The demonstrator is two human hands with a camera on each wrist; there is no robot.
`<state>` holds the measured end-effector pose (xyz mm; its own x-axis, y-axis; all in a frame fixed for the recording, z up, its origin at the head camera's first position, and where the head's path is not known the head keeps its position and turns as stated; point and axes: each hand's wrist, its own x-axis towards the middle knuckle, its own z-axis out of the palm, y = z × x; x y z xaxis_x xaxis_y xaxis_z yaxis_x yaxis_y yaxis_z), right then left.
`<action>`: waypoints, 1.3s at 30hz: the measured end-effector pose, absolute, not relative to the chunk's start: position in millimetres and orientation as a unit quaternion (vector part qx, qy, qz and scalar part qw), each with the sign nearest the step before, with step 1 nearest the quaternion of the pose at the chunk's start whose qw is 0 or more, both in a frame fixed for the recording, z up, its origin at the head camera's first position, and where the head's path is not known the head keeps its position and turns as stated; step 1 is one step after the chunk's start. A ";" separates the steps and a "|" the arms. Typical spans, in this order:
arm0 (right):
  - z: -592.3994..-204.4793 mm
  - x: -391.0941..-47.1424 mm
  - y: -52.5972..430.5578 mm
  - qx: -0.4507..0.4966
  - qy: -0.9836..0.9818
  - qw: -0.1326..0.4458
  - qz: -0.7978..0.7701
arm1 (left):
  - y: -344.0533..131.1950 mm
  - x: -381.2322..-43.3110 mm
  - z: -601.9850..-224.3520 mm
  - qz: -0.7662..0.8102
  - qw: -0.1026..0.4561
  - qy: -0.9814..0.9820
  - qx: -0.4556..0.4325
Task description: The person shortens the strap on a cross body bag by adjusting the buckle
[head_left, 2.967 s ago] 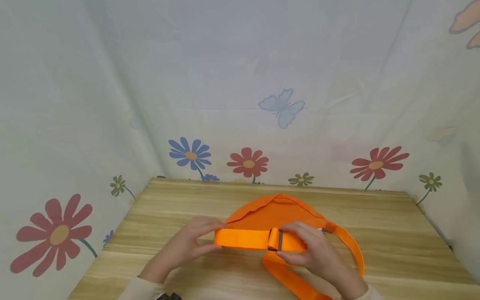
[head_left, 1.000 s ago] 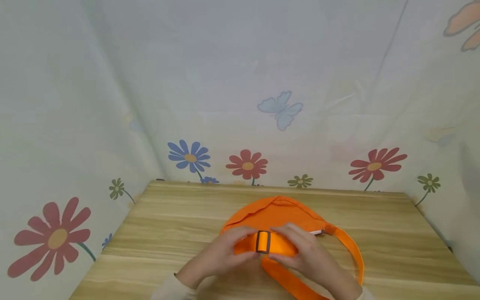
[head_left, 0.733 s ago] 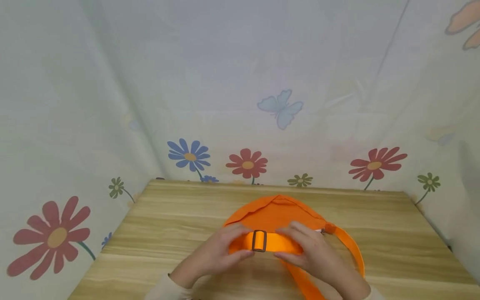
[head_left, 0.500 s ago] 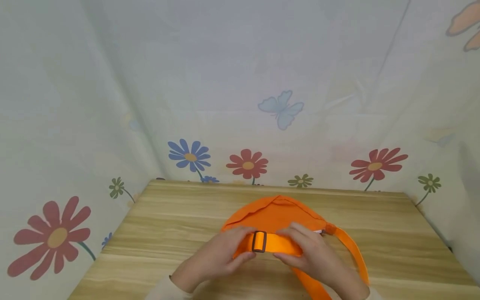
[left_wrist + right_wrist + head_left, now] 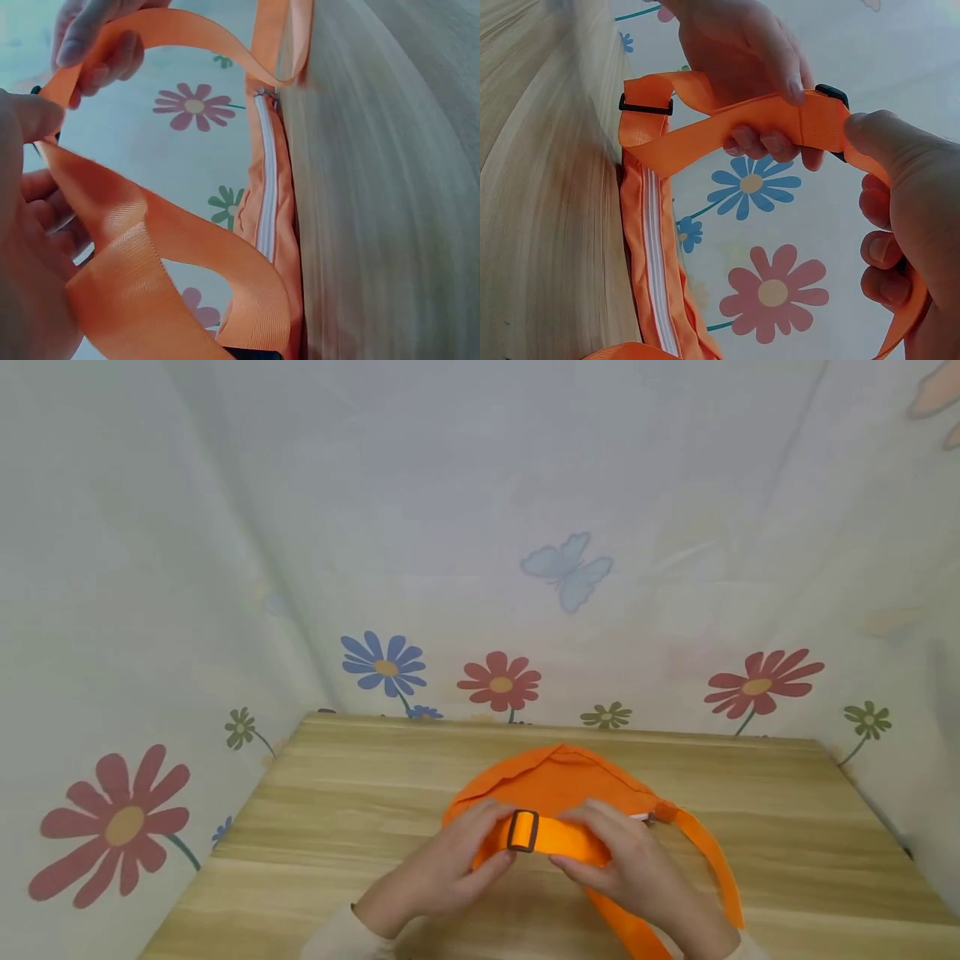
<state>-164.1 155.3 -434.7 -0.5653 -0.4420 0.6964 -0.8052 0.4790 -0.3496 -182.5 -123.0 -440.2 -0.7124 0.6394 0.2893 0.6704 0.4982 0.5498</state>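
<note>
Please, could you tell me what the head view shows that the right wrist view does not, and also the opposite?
Only the head view: the pale blue printed butterfly and the cream cloth sleeves.
Only the right wrist view: a second, narrow black buckle on the flat orange woven strap.
Both: the left hand and right hand holding the strap, the rectangular black buckle between these hands, the orange fabric bag and the wood-grain tabletop.

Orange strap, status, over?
Left hand pinches strap beside black buckle; right hand grips strap farther along. Orange bag behind, on table. No obstruction seen.
</note>
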 end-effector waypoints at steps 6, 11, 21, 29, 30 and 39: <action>-434.2 -163.0 155.9 0.383 -0.815 0.263 0.346 | -118.5 -182.2 -440.3 -0.318 0.034 -0.873 -0.368; -434.3 -162.0 155.9 0.380 -0.811 0.277 0.346 | -117.3 -182.5 -441.8 -0.303 0.059 -0.868 -0.389; -436.6 -162.9 154.5 0.381 -0.797 0.280 0.375 | -113.0 -180.8 -448.2 -0.304 0.049 -0.868 -0.389; -438.8 -163.6 152.8 0.386 -0.786 0.276 0.396 | -112.2 -179.7 -451.6 -0.367 0.019 -0.841 -0.398; -438.4 -163.7 152.6 0.384 -0.788 0.274 0.395 | -112.1 -179.9 -451.8 -0.373 0.015 -0.838 -0.397; -438.2 -161.4 147.0 0.375 -0.804 0.235 0.398 | -112.0 -180.4 -455.4 -0.401 0.009 -0.821 -0.406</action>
